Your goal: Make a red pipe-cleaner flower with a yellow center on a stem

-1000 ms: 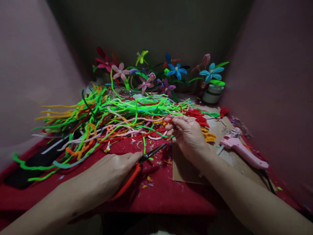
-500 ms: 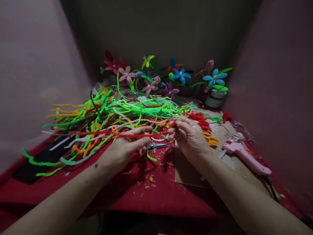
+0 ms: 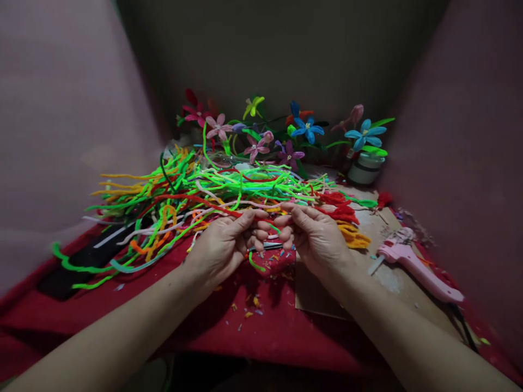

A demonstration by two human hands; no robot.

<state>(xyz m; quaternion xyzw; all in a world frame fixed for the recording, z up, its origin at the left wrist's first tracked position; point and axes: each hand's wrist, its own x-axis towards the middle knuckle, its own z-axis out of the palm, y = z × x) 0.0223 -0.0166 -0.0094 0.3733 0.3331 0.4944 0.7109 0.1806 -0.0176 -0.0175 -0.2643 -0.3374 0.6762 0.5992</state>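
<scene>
A long red pipe cleaner (image 3: 192,198) runs leftward over the pile from the fingertips of my left hand (image 3: 226,242), which is closed in a pinch on it. Facing it, a small gap away, my right hand (image 3: 318,234) is also pinched, at the red pipe cleaner's near end; its fingers hide most of what they hold. Below and between the hands, small scissors (image 3: 272,246) lie partly covered by my left fingers. A short green pipe cleaner piece (image 3: 256,264) rests beside them on the red cloth (image 3: 261,326).
Behind my hands spreads a heap of mostly green pipe cleaners (image 3: 253,182). Several pipe cleaner flowers (image 3: 308,129) and a jar (image 3: 365,167) stand at the back. To the right, a pink glue gun (image 3: 420,267) lies on cardboard (image 3: 322,305), near red bundles (image 3: 341,209). Scraps dot the cloth.
My left hand has turned and closed its fingers, gripping nearer the right hand. The red pipe cleaner now trails back over the pile instead of stretching straight across. The view has shifted slightly.
</scene>
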